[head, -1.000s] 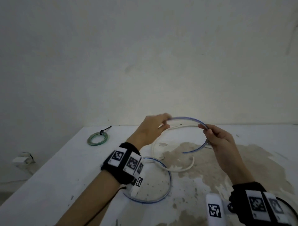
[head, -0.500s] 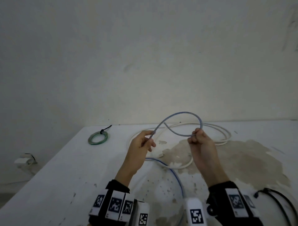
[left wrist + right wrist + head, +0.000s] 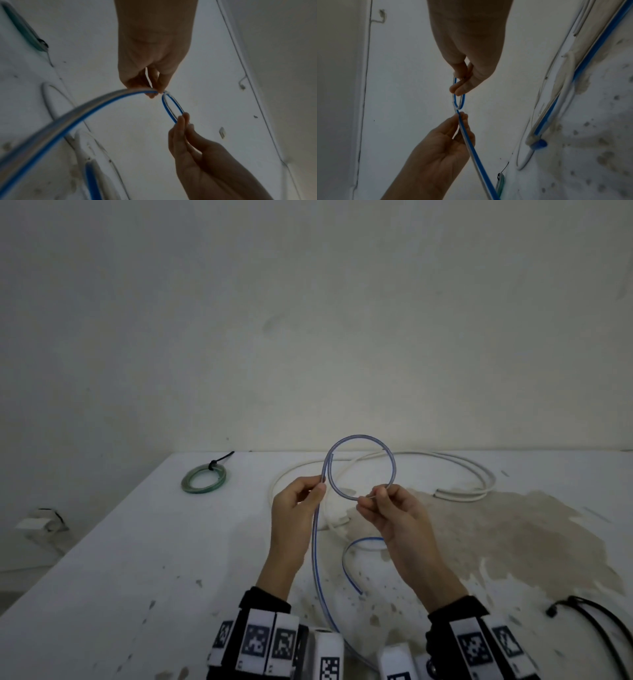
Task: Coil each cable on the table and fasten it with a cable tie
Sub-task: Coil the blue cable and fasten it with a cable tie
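While raised above the table, left hand and right hand each pinch the blue-striped cable

Bare workroom: stained table, blank wall

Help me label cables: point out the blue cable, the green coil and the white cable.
blue cable (image 3: 359,440): head view, top of the held loop.
green coil (image 3: 204,480): head view, its ring.
white cable (image 3: 462,463): head view, far right bend.
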